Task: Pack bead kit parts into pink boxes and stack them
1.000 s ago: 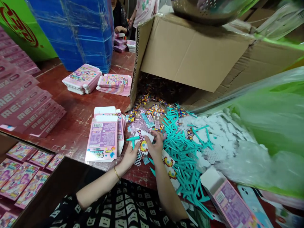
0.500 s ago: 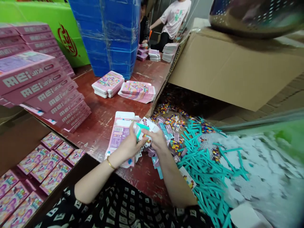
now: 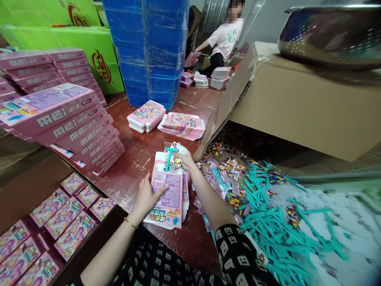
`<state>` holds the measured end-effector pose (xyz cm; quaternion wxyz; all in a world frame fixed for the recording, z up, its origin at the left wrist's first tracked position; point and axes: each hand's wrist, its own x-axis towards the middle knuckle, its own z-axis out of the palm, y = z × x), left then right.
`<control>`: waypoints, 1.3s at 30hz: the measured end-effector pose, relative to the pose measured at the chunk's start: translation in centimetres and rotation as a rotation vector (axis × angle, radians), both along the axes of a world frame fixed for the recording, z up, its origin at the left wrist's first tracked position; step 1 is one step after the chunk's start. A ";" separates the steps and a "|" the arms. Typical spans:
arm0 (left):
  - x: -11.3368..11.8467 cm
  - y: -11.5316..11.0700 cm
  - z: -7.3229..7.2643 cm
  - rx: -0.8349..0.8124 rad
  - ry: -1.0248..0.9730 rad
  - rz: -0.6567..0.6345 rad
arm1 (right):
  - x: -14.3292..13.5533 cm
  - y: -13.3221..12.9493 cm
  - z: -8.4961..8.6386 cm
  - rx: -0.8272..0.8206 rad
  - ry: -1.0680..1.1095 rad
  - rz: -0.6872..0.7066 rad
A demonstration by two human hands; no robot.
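My left hand [image 3: 149, 193] holds the left edge of a flat pink and purple carton [image 3: 168, 193], its thumb lying across the printed face. The carton's top end has its white flaps out, and more of these cartons [image 3: 185, 190] lie beneath it. At that top end, my right hand [image 3: 185, 158] is closed on a teal T-shaped plastic stick [image 3: 168, 159] together with white cards [image 3: 177, 162] printed with coloured pixel patterns. The lower part of the cards overlaps the carton's opening; how far they are inside I cannot tell.
Teal sticks [image 3: 268, 234], small bags and coloured beads [image 3: 238, 171] lie at right, by a large cardboard box [image 3: 297, 103] bearing a metal colander [image 3: 327, 37]. Pink boxes [image 3: 80, 127] are stacked at left, above an open box of packed cartons [image 3: 71, 226]. Blue bins [image 3: 149, 51] stand behind. A person [image 3: 226, 35] works beyond.
My left hand has left the stick and cards and moved down onto the carton. My right hand has carried them left to the carton's top end. The view has shifted.
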<state>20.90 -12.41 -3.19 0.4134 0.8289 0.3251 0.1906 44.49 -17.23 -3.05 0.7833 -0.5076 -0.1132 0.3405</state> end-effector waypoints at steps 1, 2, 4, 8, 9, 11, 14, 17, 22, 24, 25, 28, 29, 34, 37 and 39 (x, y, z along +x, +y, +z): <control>0.1 0.0 0.0 0.010 0.027 0.010 | -0.6 -0.3 0.0 -0.016 -0.004 0.022; 0.1 -0.1 -0.1 0.026 0.051 0.021 | -1.2 -0.8 0.0 -0.032 -0.008 0.043; 0.1 -0.3 -0.2 0.064 0.068 0.039 | -2.1 -1.9 0.3 -0.056 -0.019 0.096; 0.2 -0.6 -0.3 0.146 0.072 0.037 | -2.8 -4.5 1.0 -0.071 0.009 0.220; 0.3 -0.6 -0.1 0.162 0.074 0.033 | -3.0 -4.9 1.2 -0.072 0.028 0.246; 0.5 -0.7 0.7 0.174 0.076 0.020 | -3.6 -5.8 1.7 -0.076 0.069 0.300; 0.1 -1.3 2.9 0.057 0.047 -0.036 | -5.4 -7.6 3.8 -0.069 0.061 0.381; -1.1 -3.1 5.7 -0.213 -0.084 -0.109 | -7.8 -11.2 7.3 -0.058 -0.231 0.343; -3.0 -7.6 7.1 -0.487 -0.425 -0.149 | -11.8 -18.4 11.8 -0.227 -0.938 0.053; -3.3 -9.0 6.4 -0.534 -0.495 -0.175 | -13.4 -20.6 12.1 -0.292 -1.104 0.079; -3.4 -9.5 5.9 -0.539 -0.522 -0.180 | -14.2 -21.6 12.0 -0.325 -1.180 0.117; -3.6 -11.0 4.8 -0.544 -0.588 -0.201 | -16.2 -23.9 11.4 -0.417 -1.371 0.117; -3.7 -11.4 4.7 -0.548 -0.600 -0.216 | -16.6 -24.5 11.2 -0.438 -1.414 0.069; -3.0 -13.0 4.7 -0.474 -0.582 -0.183 | -17.3 -26.0 10.1 -0.523 -1.448 -0.138; -2.3 -13.3 4.6 -0.425 -0.538 -0.105 | -17.3 -26.3 9.1 -0.605 -1.521 -0.208; -2.0 -13.3 4.5 -0.423 -0.512 -0.073 | -17.4 -26.3 8.6 -0.669 -1.590 -0.316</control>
